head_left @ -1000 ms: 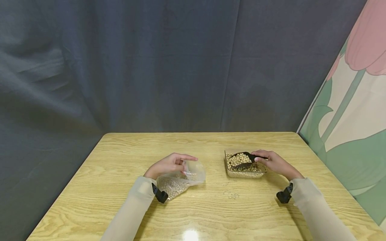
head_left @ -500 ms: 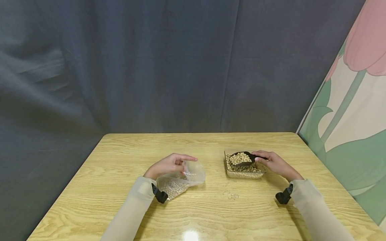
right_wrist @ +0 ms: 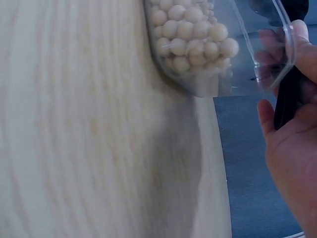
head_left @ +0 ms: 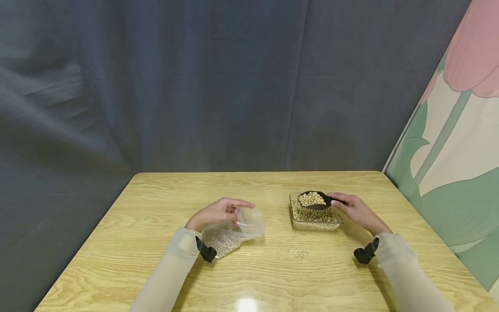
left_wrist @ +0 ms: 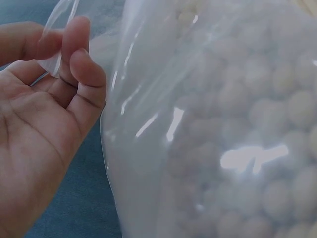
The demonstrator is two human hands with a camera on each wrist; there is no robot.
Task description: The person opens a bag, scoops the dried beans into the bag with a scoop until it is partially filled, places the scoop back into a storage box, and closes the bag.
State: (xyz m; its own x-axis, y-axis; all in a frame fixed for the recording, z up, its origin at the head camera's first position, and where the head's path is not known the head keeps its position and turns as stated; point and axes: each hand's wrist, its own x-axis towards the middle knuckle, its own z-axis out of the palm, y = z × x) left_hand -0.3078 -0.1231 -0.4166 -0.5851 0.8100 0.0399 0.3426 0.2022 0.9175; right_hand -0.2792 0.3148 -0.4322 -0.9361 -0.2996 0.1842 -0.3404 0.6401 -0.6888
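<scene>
My left hand (head_left: 215, 213) pinches the edge of a clear plastic bag (head_left: 251, 223), its mouth held up and facing right. Round pale beads or beans (left_wrist: 275, 116) fill the bag's lower part, which rests on the table. With my right hand (head_left: 352, 209) I grip the handle of a black scoop (head_left: 319, 206), heaped with the same pale balls. The scoop hangs over a clear rectangular container (head_left: 316, 226) half filled with more balls (right_wrist: 188, 37). In the right wrist view the container's wall partly covers my fingers and the scoop.
Both things stand on a light wooden table (head_left: 175, 190). Faint marks (head_left: 298, 251) lie on its surface between my forearms. A dark blue curtain (head_left: 218, 86) hangs behind, and a flower-patterned panel (head_left: 460, 151) borders the right side.
The scoop, loaded with balls, has risen out of the container's contents and levelled above them. My right hand lifted slightly with it. My left hand and the bag stay put.
</scene>
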